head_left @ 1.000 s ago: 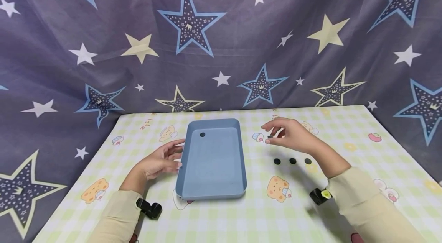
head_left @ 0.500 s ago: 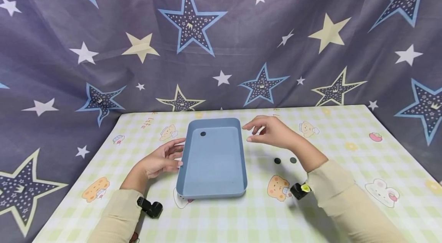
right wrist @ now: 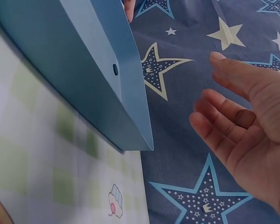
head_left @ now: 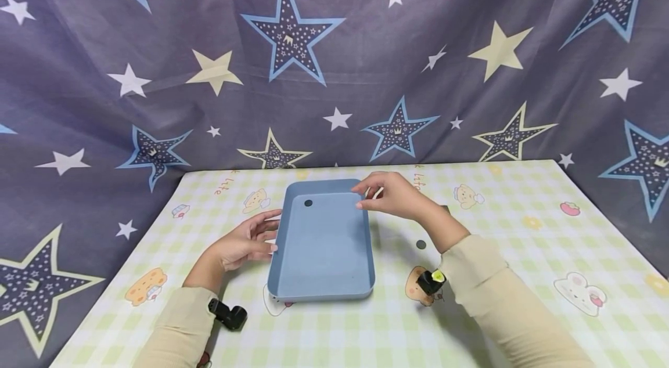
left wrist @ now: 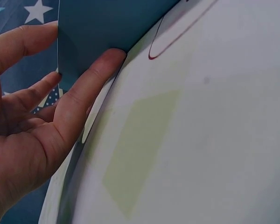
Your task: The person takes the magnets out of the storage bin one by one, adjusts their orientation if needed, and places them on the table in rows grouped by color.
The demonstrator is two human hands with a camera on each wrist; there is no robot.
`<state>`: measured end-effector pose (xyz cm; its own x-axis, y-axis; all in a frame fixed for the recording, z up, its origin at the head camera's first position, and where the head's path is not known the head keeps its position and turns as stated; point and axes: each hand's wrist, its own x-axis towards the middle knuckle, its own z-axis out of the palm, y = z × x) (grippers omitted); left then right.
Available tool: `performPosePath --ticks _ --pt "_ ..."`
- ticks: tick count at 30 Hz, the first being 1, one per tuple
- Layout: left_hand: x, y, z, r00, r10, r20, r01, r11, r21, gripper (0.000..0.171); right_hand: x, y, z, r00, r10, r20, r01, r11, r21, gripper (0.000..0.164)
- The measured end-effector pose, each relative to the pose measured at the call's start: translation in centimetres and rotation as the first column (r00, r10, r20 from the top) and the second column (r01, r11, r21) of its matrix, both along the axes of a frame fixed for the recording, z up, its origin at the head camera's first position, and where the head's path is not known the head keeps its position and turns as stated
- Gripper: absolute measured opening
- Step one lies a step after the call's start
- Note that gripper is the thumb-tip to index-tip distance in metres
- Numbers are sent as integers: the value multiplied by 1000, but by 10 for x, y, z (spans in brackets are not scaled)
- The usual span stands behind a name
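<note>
A shallow blue rectangular tray [head_left: 324,292] lies on the table, with one small black disc [head_left: 308,203] near its back left corner. My left hand [head_left: 241,244] rests at the tray's left wall; its thumb and fingertips touch the outside in the left wrist view. Over the back right corner of the tray hovers my right hand [head_left: 394,197], its index finger and thumb apart. Between these fingers no object shows in the right wrist view, but I cannot tell whether a disc is hidden behind the thumb. Another dark disc [head_left: 420,244] lies on the table below the right wrist.
A checked cartoon tablecloth [head_left: 522,298] covers the table. A small dark patch [head_left: 445,208] shows just above the right forearm, partly hidden. Black wrist cameras sit at both sleeves. Behind the table hangs a dark star-patterned curtain [head_left: 334,66].
My right hand has moved left to the tray's back right corner. A dark spot between its fingers earlier is no longer visible. The forearm now covers two table discs. The left hand stays put.
</note>
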<state>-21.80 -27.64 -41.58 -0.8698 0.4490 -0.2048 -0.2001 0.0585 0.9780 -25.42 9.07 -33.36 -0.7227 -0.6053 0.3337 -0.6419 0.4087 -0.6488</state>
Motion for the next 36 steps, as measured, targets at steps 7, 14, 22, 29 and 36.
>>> performPosePath --ticks 7,14,22,29,36 --pt "1 1 1 1000 4 2 -4 1000 -7 91 -4 -11 -1 1000 -23 17 23 1000 -1 27" --pt "1 1 1 1000 0 -2 0 1000 -9 90 -7 -20 -3 999 -25 45 25 1000 -8 27" --pt "0 0 0 1000 6 -3 -6 1000 -11 91 -12 -30 -7 998 -41 44 41 999 14 26" --pt "0 0 -1 1000 6 1 -6 1000 -9 91 -14 -40 -11 998 -42 52 40 999 29 26" --pt "0 -1 -1 1000 4 -2 -4 1000 -12 91 -18 -52 -16 997 -53 48 50 998 43 27"
